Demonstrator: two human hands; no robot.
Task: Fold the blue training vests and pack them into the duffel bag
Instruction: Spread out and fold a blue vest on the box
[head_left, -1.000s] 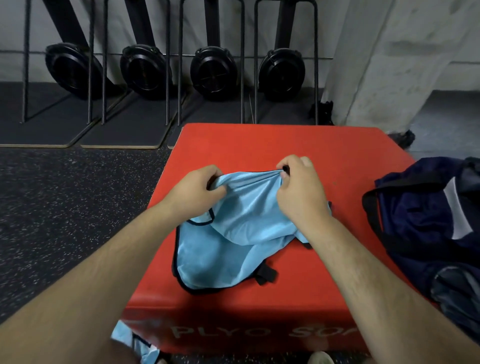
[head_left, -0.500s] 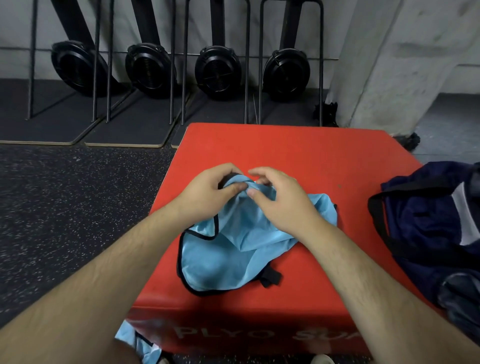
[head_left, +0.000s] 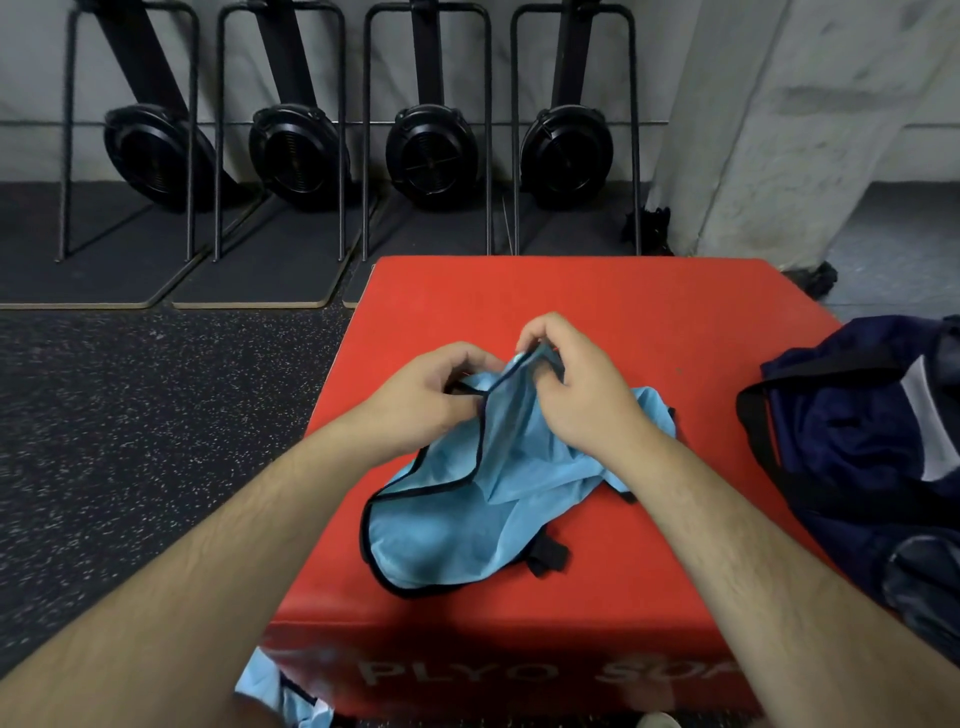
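Silky blue vest, black-trimmed, bunched in both hands

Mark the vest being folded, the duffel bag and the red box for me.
vest (head_left: 441, 540), head view, flat lower panel.
duffel bag (head_left: 852, 441), head view, navy side fabric.
red box (head_left: 571, 291), head view, bare far top surface.

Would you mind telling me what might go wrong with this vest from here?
1. The left hand and right hand pinch the vest by its trim, close together, while the rest lies crumpled on the box, so the fold may come out lopsided.
2. Its near hem lies close to the box's front edge; a tug could slide it off.
3. The bag sags at the right, so packing may need one hand to open it.
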